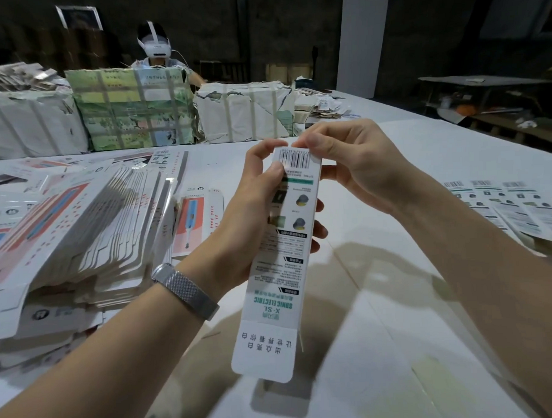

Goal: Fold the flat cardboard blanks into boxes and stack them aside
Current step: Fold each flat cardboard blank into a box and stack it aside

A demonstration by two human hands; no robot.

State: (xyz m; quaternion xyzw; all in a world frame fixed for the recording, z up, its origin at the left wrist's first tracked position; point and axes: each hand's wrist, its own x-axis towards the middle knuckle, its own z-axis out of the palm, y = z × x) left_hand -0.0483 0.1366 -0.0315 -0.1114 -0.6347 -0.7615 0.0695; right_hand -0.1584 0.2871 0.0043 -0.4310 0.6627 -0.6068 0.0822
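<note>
A long narrow white box [280, 271] with green print and a barcode is held upright above the table, its bottom flap hanging open toward me. My left hand [253, 216] grips the box around its upper half, thumb on the printed face. My right hand [348, 162] pinches the top end by the barcode, fingers curled over the top flap. A large fanned pile of flat blanks [81, 234] lies on the left. Several folded boxes [512, 210] lie side by side at the right edge.
The white table [397, 314] stretches ahead. Wrapped, strapped bundles [133, 110] line the far side. A person wearing a white headset [154, 44] sits behind them. A dark shelf with clutter [483, 86] stands at the far right.
</note>
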